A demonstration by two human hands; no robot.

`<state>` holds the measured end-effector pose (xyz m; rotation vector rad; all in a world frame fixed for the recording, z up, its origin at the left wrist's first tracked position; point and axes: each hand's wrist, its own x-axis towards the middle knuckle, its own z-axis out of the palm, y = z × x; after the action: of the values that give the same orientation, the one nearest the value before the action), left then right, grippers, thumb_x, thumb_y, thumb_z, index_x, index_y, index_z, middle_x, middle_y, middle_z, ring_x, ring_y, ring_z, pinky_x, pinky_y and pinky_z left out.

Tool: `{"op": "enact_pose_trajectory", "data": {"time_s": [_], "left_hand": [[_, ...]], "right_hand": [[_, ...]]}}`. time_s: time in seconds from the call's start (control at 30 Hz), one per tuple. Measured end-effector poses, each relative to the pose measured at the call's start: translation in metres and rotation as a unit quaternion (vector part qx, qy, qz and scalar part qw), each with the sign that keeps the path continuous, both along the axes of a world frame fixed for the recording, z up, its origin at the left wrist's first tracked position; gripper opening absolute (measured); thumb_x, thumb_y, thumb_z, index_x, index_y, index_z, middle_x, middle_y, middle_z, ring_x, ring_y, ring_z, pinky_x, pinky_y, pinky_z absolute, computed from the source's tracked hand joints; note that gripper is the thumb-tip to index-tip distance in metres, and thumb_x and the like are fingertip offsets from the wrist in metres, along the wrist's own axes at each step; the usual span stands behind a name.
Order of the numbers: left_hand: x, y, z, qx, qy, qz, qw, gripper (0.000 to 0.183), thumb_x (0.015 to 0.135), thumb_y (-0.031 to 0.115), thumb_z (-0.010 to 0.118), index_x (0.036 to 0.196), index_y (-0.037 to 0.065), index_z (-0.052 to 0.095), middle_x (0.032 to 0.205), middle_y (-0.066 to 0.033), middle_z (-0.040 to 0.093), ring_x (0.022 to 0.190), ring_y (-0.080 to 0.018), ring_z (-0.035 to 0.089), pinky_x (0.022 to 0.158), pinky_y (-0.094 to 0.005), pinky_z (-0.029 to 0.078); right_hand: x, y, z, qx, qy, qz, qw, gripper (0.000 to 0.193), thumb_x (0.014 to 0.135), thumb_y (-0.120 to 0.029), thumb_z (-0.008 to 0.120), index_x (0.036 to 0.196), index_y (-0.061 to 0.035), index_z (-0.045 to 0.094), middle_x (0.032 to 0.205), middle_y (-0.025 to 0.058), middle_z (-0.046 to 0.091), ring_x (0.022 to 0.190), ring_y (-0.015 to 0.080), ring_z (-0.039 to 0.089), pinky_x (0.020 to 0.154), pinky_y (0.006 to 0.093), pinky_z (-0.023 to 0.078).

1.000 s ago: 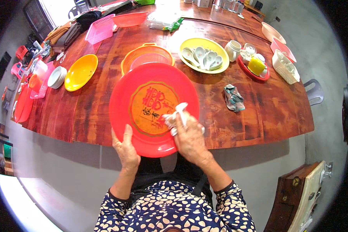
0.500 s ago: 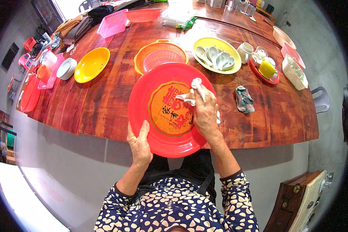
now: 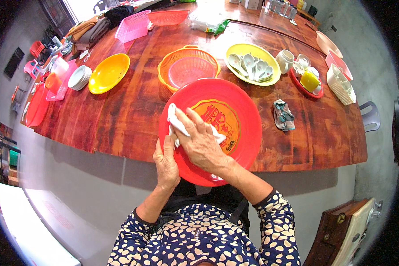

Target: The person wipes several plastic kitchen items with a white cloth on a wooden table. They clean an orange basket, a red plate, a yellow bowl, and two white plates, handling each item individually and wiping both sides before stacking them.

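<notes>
So the red plate (image 3: 249,128) is right there in both hands, overlapping the near edge of the table (image 3: 319,142) from this angle — can't tell if it's resting on the wood at all. Left hand (image 3: 167,166) has hold of the rim at the plate's lower left, thumb up along the edge, so nearly all of the plate sits off to the right of that hand. Right hand (image 3: 199,144) is on top of the plate's left half, fingers gripping a bunched white rag (image 3: 174,119) against the face — it covers part of the orange printed middle.

Just past the plate there's an orange basket (image 3: 190,52), with a yellow bowl (image 3: 270,55) of spoons (image 3: 248,66) beyond it to the right. A crumpled patterned cloth (image 3: 283,116) lies near the plate's right side, and a yellow dish (image 3: 109,74) is over on the left.
</notes>
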<state>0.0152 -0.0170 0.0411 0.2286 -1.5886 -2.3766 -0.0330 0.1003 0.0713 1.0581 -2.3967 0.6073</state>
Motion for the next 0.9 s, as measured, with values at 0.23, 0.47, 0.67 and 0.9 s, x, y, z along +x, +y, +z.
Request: {"op": "enact_pose_trajectory", "data": {"time_s": [0.23,0.47,0.67,0.9], "left_hand": [[0.007,0.006,0.015,0.064,-0.035,0.017,0.997,0.035,0.100,0.025,0.048,0.123,-0.001,0.052,0.116,-0.0048,0.059,0.102,-0.0111,0.053,0.091,-0.0277,0.043],[0.013,0.004,0.012,0.054,-0.046,0.016,0.997,0.035,0.101,0.026,0.047,0.123,-0.001,0.053,0.113,-0.0034,0.060,0.099,-0.0088,0.054,0.087,-0.0253,0.045],[0.010,-0.007,0.011,0.040,-0.012,0.019,0.999,0.040,0.099,0.027,0.048,0.130,0.002,0.047,0.124,-0.0101,0.057,0.110,-0.0187,0.056,0.095,-0.0357,0.046],[0.010,-0.011,0.007,-0.012,-0.009,0.032,0.999,0.039,0.099,0.025,0.048,0.131,0.003,0.046,0.127,-0.0101,0.055,0.113,-0.0191,0.054,0.097,-0.0373,0.045]], "right_hand": [[-0.053,0.017,-0.010,0.036,0.046,-0.171,0.984,0.058,0.083,-0.011,0.051,0.139,-0.0064,0.041,0.143,0.0204,0.032,0.132,0.0388,0.032,0.102,0.0483,0.035],[-0.065,0.030,-0.023,-0.021,0.030,-0.243,0.969,0.065,0.084,-0.011,0.052,0.144,-0.0009,0.029,0.143,0.0279,0.028,0.131,0.0451,0.031,0.097,0.0547,0.038],[-0.008,-0.001,0.006,-0.003,-0.020,-0.020,1.000,0.053,0.080,-0.015,0.061,0.130,-0.0020,0.050,0.135,0.0210,0.041,0.124,0.0374,0.041,0.099,0.0453,0.037],[-0.050,0.012,0.011,-0.008,0.086,-0.122,0.989,0.043,0.081,-0.013,0.054,0.121,0.0000,0.054,0.128,0.0175,0.044,0.115,0.0345,0.045,0.095,0.0424,0.041]]}}
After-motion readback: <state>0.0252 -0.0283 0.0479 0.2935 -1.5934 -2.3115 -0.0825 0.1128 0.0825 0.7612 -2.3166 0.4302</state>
